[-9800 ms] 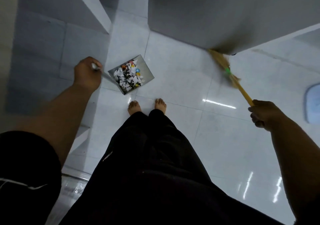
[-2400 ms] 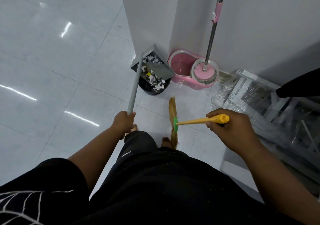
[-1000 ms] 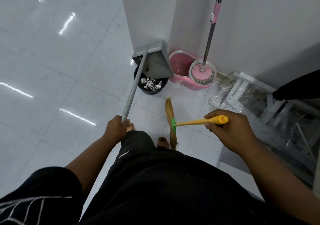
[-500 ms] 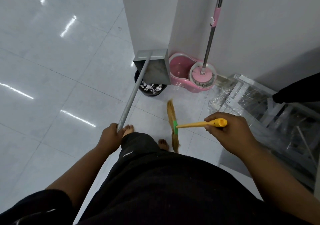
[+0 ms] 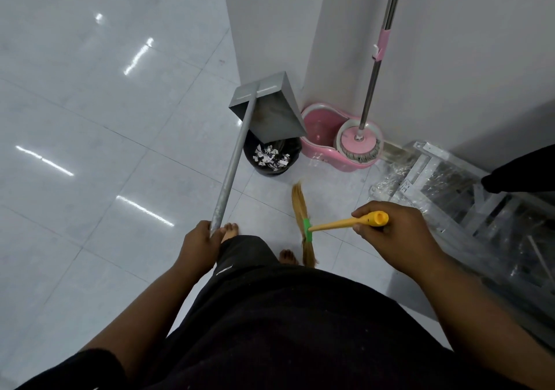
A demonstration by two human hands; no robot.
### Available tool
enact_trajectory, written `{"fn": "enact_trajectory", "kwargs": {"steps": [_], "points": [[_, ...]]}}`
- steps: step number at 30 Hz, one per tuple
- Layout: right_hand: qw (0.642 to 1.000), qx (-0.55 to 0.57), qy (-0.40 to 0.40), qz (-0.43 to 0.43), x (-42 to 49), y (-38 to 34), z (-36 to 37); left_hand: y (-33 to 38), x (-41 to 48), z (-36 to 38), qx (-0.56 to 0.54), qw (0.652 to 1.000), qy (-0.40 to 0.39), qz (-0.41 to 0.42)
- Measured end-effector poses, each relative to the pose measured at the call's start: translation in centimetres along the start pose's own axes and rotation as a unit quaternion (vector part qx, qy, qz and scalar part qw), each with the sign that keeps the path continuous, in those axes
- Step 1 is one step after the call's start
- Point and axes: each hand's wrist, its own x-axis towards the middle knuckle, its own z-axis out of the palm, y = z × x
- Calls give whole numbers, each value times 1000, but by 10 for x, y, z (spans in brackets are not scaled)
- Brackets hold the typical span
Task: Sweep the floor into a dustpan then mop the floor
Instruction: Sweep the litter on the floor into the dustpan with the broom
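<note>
Nearest the camera are black trousers [image 5: 270, 314], with both bare forearms reaching forward over them. The left hand [image 5: 199, 244] has its fingers [image 5: 200, 229] clenched round the lower end of a long grey pole, the handle [image 5: 232, 161] of the dustpan [image 5: 270, 110]. The right hand [image 5: 390, 233] grasps the yellow end of the broom [image 5: 303, 224], fingers curled round the stick just behind its hollow cap. A green band joins that stick to the straw bristles, which run from beside the right foot [image 5: 288, 257] toward the black bin [image 5: 271, 156]. Their far tip stops on the bin's near side, apart from it. The left foot [image 5: 229, 230] shows just beside the left hand, also on the bin's near side.

The bin stands on the pale tiled floor [image 5: 90, 119] and holds white paper scraps [image 5: 270, 155]. The dustpan hangs tilted directly above it, mouth downward, its lower edge over the bin's far rim; no scraps show on the pan.

Just right of the bin sits a pink mop bucket [image 5: 318, 131], with the mop [image 5: 359, 143] head resting in its right-hand basket and the pole rising upright. Further right of the bin lies a plastic-wrapped metal frame [image 5: 450, 185]. Behind the bin rises a grey pillar [image 5: 270, 14].
</note>
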Motion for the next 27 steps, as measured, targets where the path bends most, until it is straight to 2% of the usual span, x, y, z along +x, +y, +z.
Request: {"fn": "enact_trajectory", "kwargs": {"steps": [6, 12, 17, 27], "points": [[1000, -1, -11, 1, -2, -2, 1, 32, 24, 6, 25, 1000, -15, -6], [1000, -8, -10, 0, -6, -5, 2, 15, 12, 3, 19, 1000, -5, -9], [1000, -13, -4, 6, -8, -7, 1, 31, 16, 10, 31, 999, 0, 13], [999, -33, -9, 3, -10, -10, 0, 23, -2, -6, -2, 1000, -12, -4]]}}
